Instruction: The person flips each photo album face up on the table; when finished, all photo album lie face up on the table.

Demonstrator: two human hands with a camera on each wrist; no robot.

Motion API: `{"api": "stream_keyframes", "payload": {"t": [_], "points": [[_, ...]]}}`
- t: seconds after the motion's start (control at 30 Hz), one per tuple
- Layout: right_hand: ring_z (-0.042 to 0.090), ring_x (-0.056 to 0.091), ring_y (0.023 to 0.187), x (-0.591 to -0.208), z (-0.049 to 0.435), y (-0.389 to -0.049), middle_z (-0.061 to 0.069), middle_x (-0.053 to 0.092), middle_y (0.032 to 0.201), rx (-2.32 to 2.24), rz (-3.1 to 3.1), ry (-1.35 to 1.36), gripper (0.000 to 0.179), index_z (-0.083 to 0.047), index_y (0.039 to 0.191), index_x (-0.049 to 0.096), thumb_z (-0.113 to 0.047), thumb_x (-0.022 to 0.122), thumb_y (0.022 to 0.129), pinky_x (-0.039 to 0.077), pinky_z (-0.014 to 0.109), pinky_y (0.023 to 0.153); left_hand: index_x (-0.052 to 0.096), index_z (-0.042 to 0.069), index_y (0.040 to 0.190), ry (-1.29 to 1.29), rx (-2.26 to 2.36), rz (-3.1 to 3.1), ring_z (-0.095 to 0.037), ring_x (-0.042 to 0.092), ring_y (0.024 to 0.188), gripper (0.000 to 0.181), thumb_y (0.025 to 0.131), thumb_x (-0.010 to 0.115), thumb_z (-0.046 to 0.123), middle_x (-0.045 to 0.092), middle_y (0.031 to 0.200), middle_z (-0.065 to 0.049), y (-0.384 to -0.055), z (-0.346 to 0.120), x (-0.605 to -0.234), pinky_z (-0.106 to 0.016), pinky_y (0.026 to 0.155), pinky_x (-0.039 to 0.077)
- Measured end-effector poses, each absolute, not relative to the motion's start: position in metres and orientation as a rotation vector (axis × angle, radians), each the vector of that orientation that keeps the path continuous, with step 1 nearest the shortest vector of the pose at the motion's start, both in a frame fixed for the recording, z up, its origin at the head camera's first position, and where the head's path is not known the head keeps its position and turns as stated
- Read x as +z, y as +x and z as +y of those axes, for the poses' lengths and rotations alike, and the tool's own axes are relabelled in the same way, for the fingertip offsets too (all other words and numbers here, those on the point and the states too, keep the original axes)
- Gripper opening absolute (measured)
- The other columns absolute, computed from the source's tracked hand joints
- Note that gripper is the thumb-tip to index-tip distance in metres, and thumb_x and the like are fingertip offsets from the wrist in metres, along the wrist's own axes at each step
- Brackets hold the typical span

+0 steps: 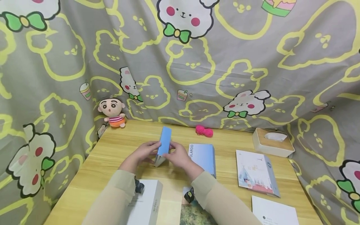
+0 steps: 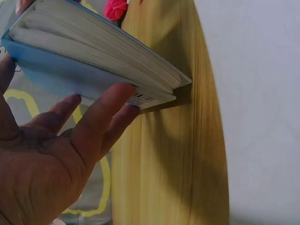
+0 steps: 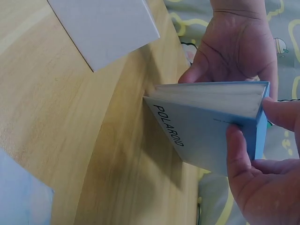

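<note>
A light blue photo album [image 1: 164, 142] marked POLAROID stands tilted between my two hands, spine up, its pale page edges showing in the left wrist view. My left hand [image 2: 56, 154] touches the plain back cover with spread, fairly straight fingers, near a small barcode. From the other side, my right hand [image 3: 267, 183] pinches the spine edge, its thumb on the lettered front cover. Just right of the hands lies a blue POLAROID box [image 1: 201, 157]. A white box [image 1: 144, 200] sits below my left forearm.
At the right lie an illustrated white album [image 1: 254, 172], a white booklet [image 1: 274, 211] and a tissue box [image 1: 272, 145]. Pink yarn [image 1: 204, 131] and a doll [image 1: 112, 112] are at the back. A dark printed picture [image 1: 197, 215] lies near the front. Patterned curtains surround the wooden table [image 1: 101, 165].
</note>
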State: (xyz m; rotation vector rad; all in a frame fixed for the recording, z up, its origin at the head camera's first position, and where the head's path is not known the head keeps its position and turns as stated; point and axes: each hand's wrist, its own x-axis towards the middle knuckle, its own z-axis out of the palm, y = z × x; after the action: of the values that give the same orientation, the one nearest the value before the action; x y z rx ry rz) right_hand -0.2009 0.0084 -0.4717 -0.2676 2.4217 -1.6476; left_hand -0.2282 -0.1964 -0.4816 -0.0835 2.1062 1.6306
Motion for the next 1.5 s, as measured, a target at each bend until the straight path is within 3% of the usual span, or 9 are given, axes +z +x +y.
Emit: {"api": "stream_keyframes", "payload": {"t": [0.33, 0.47, 0.6, 0.8, 0.93, 1.0, 1.17, 1.3, 1.5], "points": [[0.027, 0.074, 0.094, -0.478, 0.009, -0.198, 0.025, 0.069, 0.125, -1.691, 2.343, -0.326, 0.059, 0.011, 0.148, 0.052, -0.006, 0.075, 0.096, 0.063, 0.033, 0.075, 0.043, 0.004, 0.159, -0.089, 1.719, 2.156, -0.048, 0.058, 0.133, 0.071, 0.104, 0.068, 0.041, 0.048, 0.156, -0.029, -0.224, -0.198, -0.487, -0.053, 0.075, 0.064], [0.038, 0.075, 0.094, -0.48, 0.009, -0.198, 0.026, 0.069, 0.124, -1.745, 2.29, -0.312, 0.058, 0.011, 0.149, 0.051, -0.004, 0.074, 0.097, 0.065, 0.044, 0.078, 0.04, 0.007, 0.162, -0.033, 1.76, 2.211, -0.049, 0.059, 0.129, 0.066, 0.106, 0.067, 0.03, 0.046, 0.157, -0.029, -0.222, -0.195, -0.482, -0.051, 0.074, 0.064], [0.044, 0.076, 0.091, -0.48, 0.008, -0.198, 0.027, 0.068, 0.125, -1.817, 2.211, -0.271, 0.056, 0.011, 0.149, 0.051, 0.0, 0.071, 0.098, 0.064, 0.051, 0.082, 0.049, 0.007, 0.154, 0.012, 1.759, 2.326, -0.049, 0.06, 0.126, 0.053, 0.106, 0.067, 0.02, 0.048, 0.156, -0.027, -0.22, -0.189, -0.475, -0.049, 0.072, 0.064], [0.021, 0.073, 0.077, -0.474, 0.005, -0.194, 0.022, 0.072, 0.122, -1.704, 2.362, -0.361, 0.05, 0.007, 0.144, 0.059, -0.002, 0.071, 0.097, 0.063, 0.033, 0.071, 0.063, 0.006, 0.142, 0.022, 1.678, 2.525, -0.036, 0.067, 0.109, 0.04, 0.104, 0.068, 0.013, 0.057, 0.149, -0.023, -0.219, -0.182, -0.466, -0.042, 0.061, 0.063], [0.017, 0.071, 0.085, -0.471, 0.005, -0.19, 0.02, 0.073, 0.121, -1.648, 2.424, -0.377, 0.048, 0.008, 0.142, 0.061, -0.008, 0.073, 0.098, 0.06, 0.027, 0.073, 0.066, 0.008, 0.141, -0.016, 1.655, 2.571, -0.033, 0.071, 0.095, 0.045, 0.099, 0.076, 0.018, 0.059, 0.147, -0.023, -0.217, -0.18, -0.465, -0.038, 0.057, 0.062], [0.021, 0.074, 0.09, -0.472, 0.005, -0.19, 0.021, 0.073, 0.121, -1.672, 2.412, -0.375, 0.045, 0.01, 0.14, 0.062, -0.007, 0.072, 0.099, 0.06, 0.029, 0.073, 0.066, 0.009, 0.141, -0.037, 1.65, 2.588, -0.034, 0.07, 0.101, 0.05, 0.095, 0.081, 0.021, 0.059, 0.147, -0.022, -0.216, -0.18, -0.466, -0.039, 0.059, 0.062], [0.031, 0.076, 0.096, -0.48, 0.008, -0.194, 0.022, 0.073, 0.125, -1.72, 2.327, -0.401, 0.036, 0.009, 0.135, 0.066, -0.002, 0.065, 0.101, 0.064, 0.04, 0.078, 0.064, 0.009, 0.142, -0.084, 1.604, 2.683, -0.041, 0.061, 0.127, 0.06, 0.089, 0.087, 0.028, 0.06, 0.145, -0.024, -0.215, -0.177, -0.468, -0.046, 0.085, 0.062], [0.036, 0.075, 0.104, -0.488, 0.009, -0.198, 0.024, 0.071, 0.13, -1.732, 2.194, -0.369, 0.04, 0.009, 0.141, 0.062, -0.007, 0.064, 0.105, 0.063, 0.051, 0.085, 0.061, 0.008, 0.144, -0.133, 1.549, 2.752, -0.044, 0.058, 0.131, 0.071, 0.084, 0.09, 0.032, 0.058, 0.146, -0.026, -0.216, -0.172, -0.468, -0.052, 0.1, 0.056], [0.023, 0.065, 0.076, -0.501, 0.008, -0.202, 0.026, 0.072, 0.101, -1.687, 2.149, -0.244, 0.048, -0.001, 0.147, 0.061, -0.025, 0.068, 0.106, 0.06, 0.036, 0.07, 0.053, 0.005, 0.151, -0.191, 1.476, 2.796, -0.044, 0.056, 0.132, 0.079, 0.083, 0.088, 0.028, 0.053, 0.152, -0.026, -0.217, -0.163, -0.468, -0.058, 0.105, 0.052]]}}
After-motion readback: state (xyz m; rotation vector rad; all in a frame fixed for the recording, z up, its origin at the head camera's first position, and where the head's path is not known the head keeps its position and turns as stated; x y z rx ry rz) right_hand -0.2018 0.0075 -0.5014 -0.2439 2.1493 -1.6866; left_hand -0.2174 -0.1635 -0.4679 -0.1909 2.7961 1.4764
